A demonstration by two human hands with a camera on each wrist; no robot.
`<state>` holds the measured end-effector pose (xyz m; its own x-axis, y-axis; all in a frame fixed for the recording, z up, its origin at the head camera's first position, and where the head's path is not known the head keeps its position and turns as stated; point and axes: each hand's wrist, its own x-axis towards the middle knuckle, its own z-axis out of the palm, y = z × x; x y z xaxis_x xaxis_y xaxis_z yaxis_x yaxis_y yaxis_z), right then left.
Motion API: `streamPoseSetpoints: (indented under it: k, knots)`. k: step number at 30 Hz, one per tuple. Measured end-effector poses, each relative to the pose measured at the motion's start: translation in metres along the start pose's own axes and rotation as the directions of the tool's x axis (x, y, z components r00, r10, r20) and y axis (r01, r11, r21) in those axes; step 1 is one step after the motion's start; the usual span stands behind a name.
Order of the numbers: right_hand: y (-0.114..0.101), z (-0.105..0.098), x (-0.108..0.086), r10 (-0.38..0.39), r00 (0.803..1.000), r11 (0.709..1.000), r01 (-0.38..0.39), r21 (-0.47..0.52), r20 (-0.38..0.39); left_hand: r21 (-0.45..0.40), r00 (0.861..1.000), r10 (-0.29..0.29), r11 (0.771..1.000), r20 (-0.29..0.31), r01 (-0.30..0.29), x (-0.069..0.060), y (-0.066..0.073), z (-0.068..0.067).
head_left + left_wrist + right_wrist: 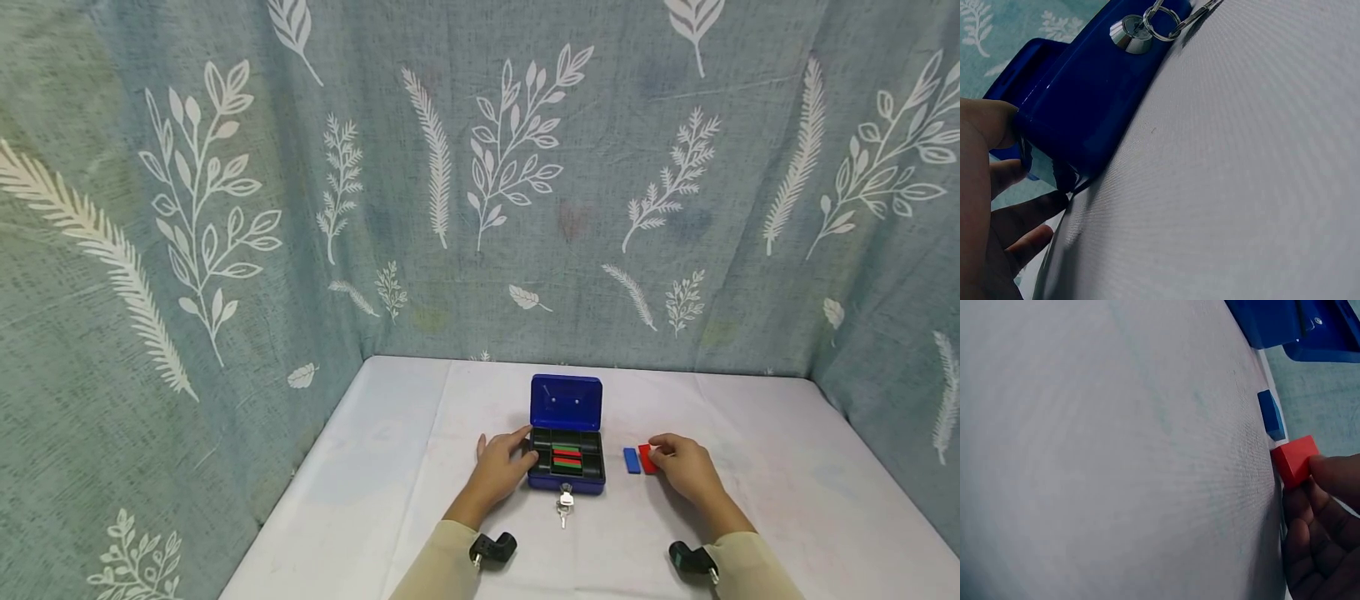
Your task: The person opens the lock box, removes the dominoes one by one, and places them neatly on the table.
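A blue metal box (566, 485) stands with its lid (566, 402) raised, its black tray holding several green and red blocks (567, 457). My left hand (498, 468) rests at the box's left side, thumb on the rim, fingers spread along the wall; the left wrist view shows this hand (997, 206) at the box corner (1079, 125). My right hand (686, 471) pinches a red block (647, 458) between thumb and fingers, right of a blue block (632, 461). In the right wrist view the red block (1295, 460) is at the fingertips of this hand (1329, 519).
Keys (564, 510) hang from the lock on the box's front, over the white tablecloth (360, 500). A patterned curtain (525, 275) stands behind the table and on both sides.
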<state>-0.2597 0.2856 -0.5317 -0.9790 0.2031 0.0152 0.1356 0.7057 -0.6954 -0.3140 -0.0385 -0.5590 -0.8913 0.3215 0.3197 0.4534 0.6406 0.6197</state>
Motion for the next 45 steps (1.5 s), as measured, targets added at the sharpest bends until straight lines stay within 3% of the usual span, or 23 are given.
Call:
streamPoseSetpoints:
  k: [21, 45]
  knots:
    - [-0.0076, 0.0015, -0.0012, 0.046, 0.997, 0.993, -0.052, -0.105, -0.059, -0.011, 1.000, 0.003, 1.000, -0.005, -0.003, 0.0005, 0.0021, -0.0013]
    - [-0.0065, 0.0077, -0.0020, 0.119, 0.992, 0.981, -0.123, -0.150, -0.033, -0.017, 1.000, 0.011, 1.000, -0.002, -0.011, 0.0010, 0.0005, -0.0003]
